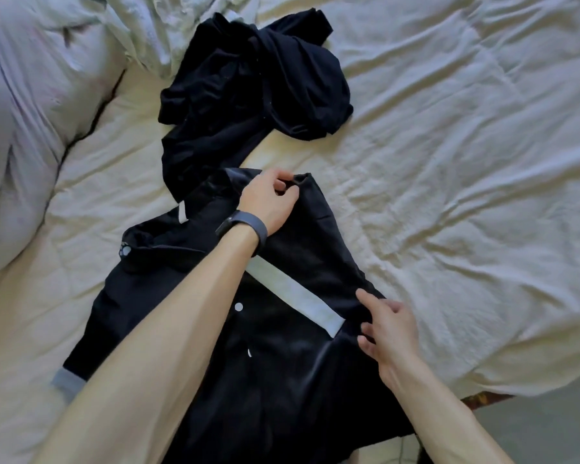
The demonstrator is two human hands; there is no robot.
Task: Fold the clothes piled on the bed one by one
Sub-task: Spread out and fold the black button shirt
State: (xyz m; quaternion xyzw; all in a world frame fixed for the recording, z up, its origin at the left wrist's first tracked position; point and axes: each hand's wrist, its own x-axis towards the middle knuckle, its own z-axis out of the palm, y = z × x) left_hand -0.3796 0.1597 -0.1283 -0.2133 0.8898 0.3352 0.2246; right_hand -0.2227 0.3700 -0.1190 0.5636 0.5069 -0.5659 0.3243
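Left hand (269, 201) pinches the far tip of the black, white-striped satin jacket (282, 363); right hand (389, 333) rests loose-fingered on its right edge, gripping nothing. It lies spread on the near side of the cream quilted bed (449, 162) (light, limp, likely slippery), so take it by the seams.

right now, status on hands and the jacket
Left hand pinching black jacket far corner. Right hand touching its right edge, grip unclear. Dark clothes pile beyond, touching it.

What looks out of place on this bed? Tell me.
Nothing damaged or spilled. The dark jacket lies askew on the bed, its left side bunched; the left hand pinches its far edge. Behind it the clothes pile sits crumpled.
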